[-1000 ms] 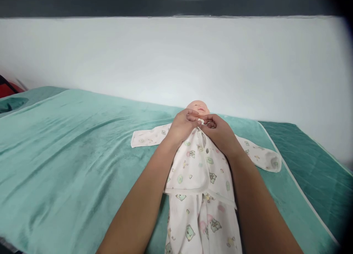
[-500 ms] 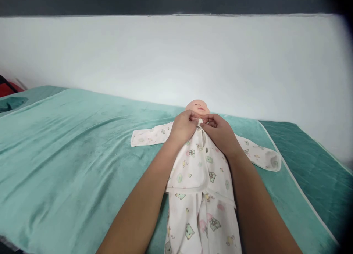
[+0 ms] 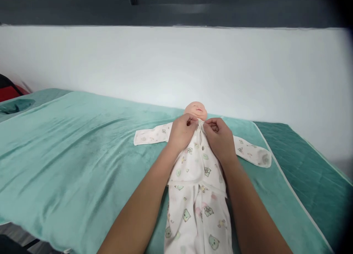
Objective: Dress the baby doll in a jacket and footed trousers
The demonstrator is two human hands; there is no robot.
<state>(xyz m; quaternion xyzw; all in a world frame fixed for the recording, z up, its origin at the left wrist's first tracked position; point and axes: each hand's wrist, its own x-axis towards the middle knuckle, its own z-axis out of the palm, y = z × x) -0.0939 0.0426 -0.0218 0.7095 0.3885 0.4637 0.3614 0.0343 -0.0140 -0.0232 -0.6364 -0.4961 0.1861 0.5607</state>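
A baby doll (image 3: 196,108) lies on its back, dressed in a white printed baby shirt (image 3: 193,165) and matching printed trousers (image 3: 190,217). The shirt's sleeves stretch out to both sides. At the neckline, just below the doll's chin, my left hand (image 3: 183,131) pinches the shirt's edge from the left. Across from it, my right hand (image 3: 219,136) has its fingers closed on the collar's other side. A short gap of white fabric lies between the fingertips. Below them the front edges part slightly over the chest.
A light green blanket (image 3: 82,154) covers the bed beneath the doll. Darker green bedding (image 3: 298,151) shows at the right. Behind runs a white wall (image 3: 165,66) with a dark band (image 3: 220,11) above. A red and black item (image 3: 9,88) sits at far left.
My hands have drawn slightly apart at the collar; before, the fingertips met there. The doll's chin and neck show more now. The camera has tilted up a little.
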